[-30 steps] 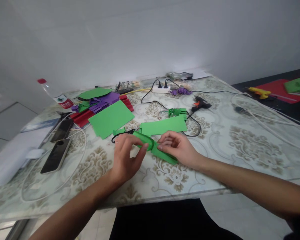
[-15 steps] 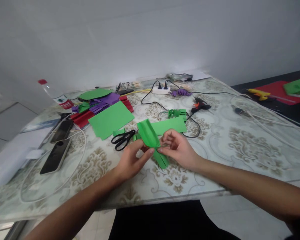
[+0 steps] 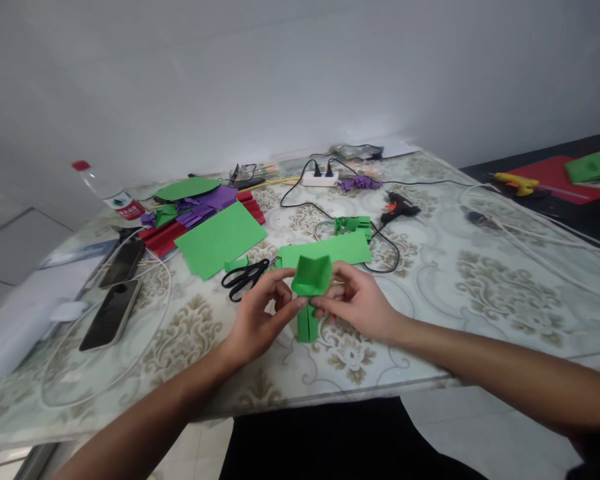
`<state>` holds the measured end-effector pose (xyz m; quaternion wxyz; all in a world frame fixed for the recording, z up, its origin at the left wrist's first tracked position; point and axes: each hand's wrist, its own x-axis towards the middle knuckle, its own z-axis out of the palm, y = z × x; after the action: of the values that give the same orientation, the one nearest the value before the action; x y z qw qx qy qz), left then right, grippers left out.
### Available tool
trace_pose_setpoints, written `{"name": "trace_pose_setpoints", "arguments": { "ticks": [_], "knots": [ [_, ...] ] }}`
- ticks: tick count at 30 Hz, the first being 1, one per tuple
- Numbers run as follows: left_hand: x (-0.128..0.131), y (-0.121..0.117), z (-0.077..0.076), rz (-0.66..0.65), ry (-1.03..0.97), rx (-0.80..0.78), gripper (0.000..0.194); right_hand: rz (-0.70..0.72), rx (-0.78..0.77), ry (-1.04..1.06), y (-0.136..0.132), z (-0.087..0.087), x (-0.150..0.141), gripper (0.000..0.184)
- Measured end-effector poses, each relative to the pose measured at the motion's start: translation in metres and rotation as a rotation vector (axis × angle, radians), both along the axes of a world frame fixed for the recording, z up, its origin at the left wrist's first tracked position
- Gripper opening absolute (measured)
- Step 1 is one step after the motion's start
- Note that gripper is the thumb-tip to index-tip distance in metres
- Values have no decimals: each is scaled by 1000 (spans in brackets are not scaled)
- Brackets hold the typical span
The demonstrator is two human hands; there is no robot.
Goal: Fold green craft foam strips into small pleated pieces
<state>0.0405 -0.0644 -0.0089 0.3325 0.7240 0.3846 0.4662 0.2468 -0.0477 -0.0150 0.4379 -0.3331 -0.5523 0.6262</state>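
A folded strip of green paper (image 3: 312, 275) is pinched between both hands over the table's front part. Its upper part curves up and away like a scoop, while the lower part hangs down with a slit along its middle. My left hand (image 3: 265, 310) grips it at the bend from the left, thumb on the near side. From the right, my right hand (image 3: 357, 300) pinches the same bend; some fingertips hide behind the paper. Black-handled scissors (image 3: 245, 277) lie just beyond my left hand. Behind the held piece lies a flat green paper strip (image 3: 337, 250).
Green sheets (image 3: 223, 240) and purple and red paper pieces lie back left, near a plastic bottle (image 3: 123, 200). Two phones (image 3: 111, 315) and a white cable are at left. A black glue gun (image 3: 399, 207) and a power strip (image 3: 321, 179) stand behind; another yellow glue gun (image 3: 517, 183) is far right.
The green paper has turned from lying slantwise to upright, its curved end now facing away from me. My left hand has shifted right, uncovering the scissors; my right hand has stayed close to its place.
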Motion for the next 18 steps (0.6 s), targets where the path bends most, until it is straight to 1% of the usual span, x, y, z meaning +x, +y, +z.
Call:
{"name": "trace_pose_setpoints", "arguments": {
  "ticks": [2, 5, 7, 9, 13, 15, 18],
  "knots": [
    [0, 0, 0, -16, -10, 19, 34, 11, -26, 37, -1, -1, -1, 41],
    [-1, -1, 0, -30, -4, 20, 31, 0, 19, 63, -2, -3, -1, 39],
    [-2, -2, 0, -41, -16, 0, 30, -25, 83, 54, -2, -3, -1, 36],
    [-3, -3, -1, -47, -12, -14, 31, -66, 179, 13, -2, -3, 0, 32],
    [-4, -5, 0, -63, 26, 10, 33, -104, 357, -36, -4, 3, 1, 29],
    [-4, -6, 2, -72, 56, 37, 33, -101, 388, -48, -4, 7, 3, 29],
    [-4, -8, 7, -83, 116, 68, 37, -72, 392, -85, -4, 12, 6, 27]
  ]
}}
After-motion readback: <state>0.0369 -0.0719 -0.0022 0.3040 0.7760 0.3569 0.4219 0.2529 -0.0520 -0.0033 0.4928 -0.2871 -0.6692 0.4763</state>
